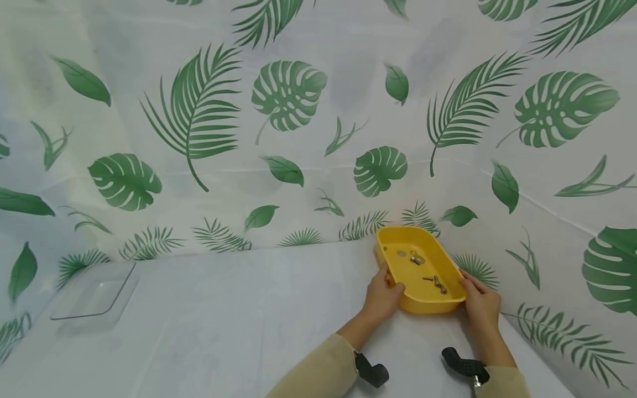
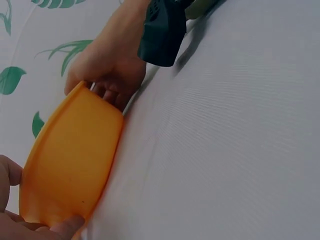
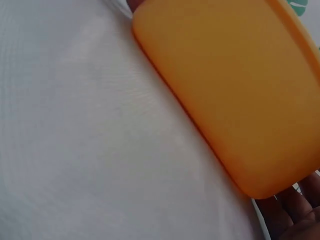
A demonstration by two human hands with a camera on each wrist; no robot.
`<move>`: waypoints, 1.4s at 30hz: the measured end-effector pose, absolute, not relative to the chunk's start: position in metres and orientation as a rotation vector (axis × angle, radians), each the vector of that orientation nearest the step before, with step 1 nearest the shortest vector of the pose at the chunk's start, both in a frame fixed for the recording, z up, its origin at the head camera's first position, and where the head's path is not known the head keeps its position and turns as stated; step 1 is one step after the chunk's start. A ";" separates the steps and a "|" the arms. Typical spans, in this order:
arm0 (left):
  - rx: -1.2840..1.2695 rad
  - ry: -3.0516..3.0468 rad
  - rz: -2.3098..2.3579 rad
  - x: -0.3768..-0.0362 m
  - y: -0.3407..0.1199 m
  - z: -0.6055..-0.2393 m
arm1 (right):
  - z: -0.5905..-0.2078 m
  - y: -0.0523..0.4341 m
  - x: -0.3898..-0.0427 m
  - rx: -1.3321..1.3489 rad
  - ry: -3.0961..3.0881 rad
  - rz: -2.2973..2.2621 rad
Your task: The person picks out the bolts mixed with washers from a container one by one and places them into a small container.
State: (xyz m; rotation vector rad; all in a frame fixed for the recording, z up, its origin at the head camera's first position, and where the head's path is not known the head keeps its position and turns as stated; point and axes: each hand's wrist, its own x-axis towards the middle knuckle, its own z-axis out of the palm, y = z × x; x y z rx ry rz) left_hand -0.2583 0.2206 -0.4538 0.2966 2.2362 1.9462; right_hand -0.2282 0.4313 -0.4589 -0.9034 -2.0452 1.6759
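Note:
At the right of the table, both hands hold a yellow plastic tray [image 1: 433,307] by its two sides. My left hand [image 1: 383,299] grips the left side, its thumb at the rim. On the opposite side, my right hand [image 1: 483,305] has its thumb at the rim and its other fingers partly hidden behind the wall. Inside the tray lie several small metal screws [image 1: 438,283] and, farther back, a few flat washers [image 1: 419,258]. The left wrist view shows the tray's outer wall [image 2: 75,155] between the hands; the right wrist view shows fingers [image 3: 295,202] against its lower corner.
A clear, shallow plastic container [image 1: 94,298] sits at the far left of the white-covered table [image 1: 214,331]. Leaf-printed cloth [image 1: 323,166] rises behind and along the right side, close to the tray. Black devices [image 1: 370,371] are strapped at both wrists.

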 end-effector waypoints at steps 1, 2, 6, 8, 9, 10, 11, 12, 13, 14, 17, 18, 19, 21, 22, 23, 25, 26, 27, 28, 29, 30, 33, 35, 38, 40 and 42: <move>0.291 2.236 1.950 -0.259 0.219 -0.453 | -0.458 0.430 -0.230 -0.909 -2.056 1.673; 0.287 2.235 1.955 -0.259 0.217 -0.452 | -0.457 0.429 -0.232 -0.907 -2.066 1.670; 0.293 2.228 1.973 -0.259 0.210 -0.452 | -0.455 0.424 -0.236 -0.915 -2.054 1.716; 0.301 2.211 1.990 -0.258 0.206 -0.452 | -0.455 0.422 -0.236 -0.902 -2.066 1.720; 0.304 2.202 2.000 -0.257 0.203 -0.453 | -0.456 0.420 -0.236 -0.898 -2.087 1.701; 0.305 2.196 2.009 -0.255 0.201 -0.453 | -0.456 0.419 -0.236 -0.891 -2.108 1.682; 0.303 2.185 2.019 -0.255 0.198 -0.454 | -0.458 0.418 -0.236 -0.880 -2.139 1.651; 0.306 2.178 2.033 -0.254 0.196 -0.455 | -0.459 0.416 -0.236 -0.868 -2.160 1.626; 0.311 2.176 2.037 -0.253 0.193 -0.456 | -0.460 0.415 -0.236 -0.862 -2.180 1.606; 0.310 2.179 2.035 -0.253 0.191 -0.458 | -0.461 0.413 -0.236 -0.856 -2.199 1.586; 0.306 2.181 2.022 -0.253 0.183 -0.460 | -0.462 0.407 -0.235 -0.852 -2.219 1.598; 0.312 2.185 2.016 -0.253 0.179 -0.461 | -0.461 0.405 -0.234 -0.843 -2.222 1.610; 0.305 2.189 2.004 -0.254 0.176 -0.461 | -0.461 0.402 -0.234 -0.837 -2.220 1.629; 0.293 2.189 1.992 -0.255 0.169 -0.461 | -0.460 0.396 -0.234 -0.814 -2.229 1.647; 0.291 2.192 1.989 -0.255 0.165 -0.461 | -0.459 0.393 -0.234 -0.800 -2.233 1.650; 0.291 2.189 1.990 -0.256 0.162 -0.461 | -0.459 0.390 -0.234 -0.786 -2.233 1.651; 0.278 2.200 1.985 -0.257 0.155 -0.461 | -0.458 0.384 -0.235 -0.759 -2.245 1.646; 0.280 2.202 1.986 -0.257 0.151 -0.461 | -0.458 0.381 -0.235 -0.746 -2.262 1.631; 0.289 2.195 1.996 -0.257 0.147 -0.462 | -0.458 0.378 -0.234 -0.744 -2.274 1.617; 0.302 2.195 1.996 -0.256 0.144 -0.462 | -0.458 0.375 -0.234 -0.749 -2.280 1.600; 0.318 2.192 2.000 -0.256 0.140 -0.463 | -0.459 0.371 -0.233 -0.755 -2.292 1.577; 0.330 2.188 2.004 -0.256 0.137 -0.464 | -0.460 0.369 -0.232 -0.756 -2.302 1.552; 0.370 2.172 2.026 -0.256 0.127 -0.466 | -0.461 0.359 -0.230 -0.751 -2.317 1.503; 0.383 2.166 2.044 -0.258 0.120 -0.467 | -0.461 0.352 -0.232 -0.727 -2.316 1.510; 0.381 2.161 2.055 -0.262 0.107 -0.467 | -0.460 0.340 -0.234 -0.670 -2.314 1.542; 0.378 2.158 2.055 -0.264 0.098 -0.466 | -0.459 0.333 -0.236 -0.635 -2.317 1.549; 0.367 2.164 2.050 -0.265 0.090 -0.466 | -0.458 0.326 -0.237 -0.602 -2.336 1.543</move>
